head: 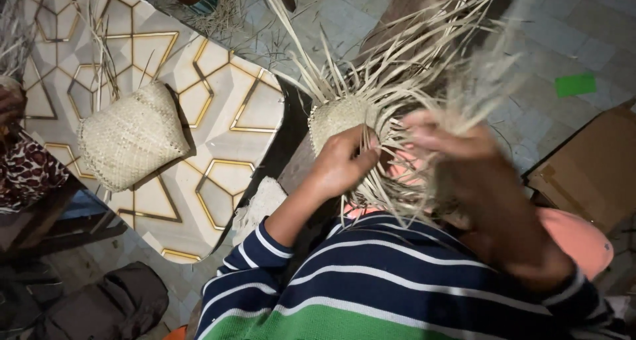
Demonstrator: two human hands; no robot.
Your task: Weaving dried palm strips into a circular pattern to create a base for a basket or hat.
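The left hand (341, 160) pinches strands beside the half-woven basket (338, 118), steadying it, while the blurred right hand (450, 141) closes on loose strips (404, 55); a finished basket (132, 135) sits far left on the bench (225, 108).

So the finished woven basket (132, 135) sits on the table (225, 115) at left. Right of it, both hands hold the half-woven basket (338, 118), cardboard box (589, 168) at far right.

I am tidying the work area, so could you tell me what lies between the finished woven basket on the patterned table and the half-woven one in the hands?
In the head view, only bare patterned tabletop and its dark edge separate the finished basket from the half-woven basket.
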